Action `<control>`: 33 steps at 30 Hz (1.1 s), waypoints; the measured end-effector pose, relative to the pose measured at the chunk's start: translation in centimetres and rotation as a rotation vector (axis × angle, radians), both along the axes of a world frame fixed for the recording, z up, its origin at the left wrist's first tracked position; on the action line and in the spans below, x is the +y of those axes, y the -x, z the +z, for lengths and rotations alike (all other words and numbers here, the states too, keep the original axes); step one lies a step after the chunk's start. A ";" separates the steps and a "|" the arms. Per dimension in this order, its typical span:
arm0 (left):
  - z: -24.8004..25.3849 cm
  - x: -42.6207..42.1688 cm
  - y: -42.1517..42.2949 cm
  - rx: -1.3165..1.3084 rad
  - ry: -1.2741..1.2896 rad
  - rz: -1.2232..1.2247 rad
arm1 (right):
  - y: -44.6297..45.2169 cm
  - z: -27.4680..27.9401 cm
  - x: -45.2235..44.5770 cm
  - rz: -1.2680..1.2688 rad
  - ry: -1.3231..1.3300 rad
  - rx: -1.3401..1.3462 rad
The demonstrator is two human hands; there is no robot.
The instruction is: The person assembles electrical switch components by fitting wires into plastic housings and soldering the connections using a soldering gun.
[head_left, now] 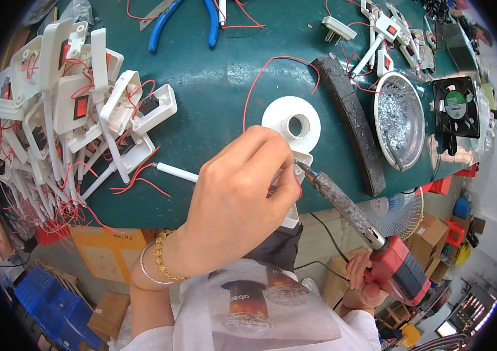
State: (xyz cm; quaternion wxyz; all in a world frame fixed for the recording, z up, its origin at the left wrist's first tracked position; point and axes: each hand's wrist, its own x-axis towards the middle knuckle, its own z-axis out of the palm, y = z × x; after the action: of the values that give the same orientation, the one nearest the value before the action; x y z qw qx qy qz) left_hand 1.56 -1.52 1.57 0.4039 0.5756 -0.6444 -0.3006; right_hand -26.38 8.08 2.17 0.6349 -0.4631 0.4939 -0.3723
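My left hand (pixel 240 196) is closed in a pinch, thumb against index finger, over a white plastic switch housing (pixel 290 217) at the table's front edge. What lies between the fingertips is hidden. A red wire (pixel 252 88) loops out from beneath this hand. My right hand (pixel 361 281) grips the red handle of a soldering iron (pixel 351 213), whose tip points up-left and meets the spot by my left fingertips. Just beyond the pinch lies a white spool (pixel 275 114) with a hollow hub. A white tube (pixel 177 172) with a bare end extends left from under the hand.
White switch housings with red wires (pixel 73 105) pile up at left. A dark bar (pixel 351 128) and a metal bowl with solder scraps (pixel 400 117) lie right, beside a small black fan (pixel 456 108). Blue-handled pliers (pixel 212 23) and a plug (pixel 340 28) are at the back.
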 end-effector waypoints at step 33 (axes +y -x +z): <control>-0.3 0.0 0.2 0.001 0.054 0.008 | -2.3 1.1 -0.1 -0.201 -0.030 0.152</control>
State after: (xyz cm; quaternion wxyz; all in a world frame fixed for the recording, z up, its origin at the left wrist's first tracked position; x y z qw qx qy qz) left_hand 1.36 -1.51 1.31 0.4206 0.5670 -0.6498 -0.2816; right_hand -24.12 7.98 3.25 0.5619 -0.4287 0.5899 -0.3906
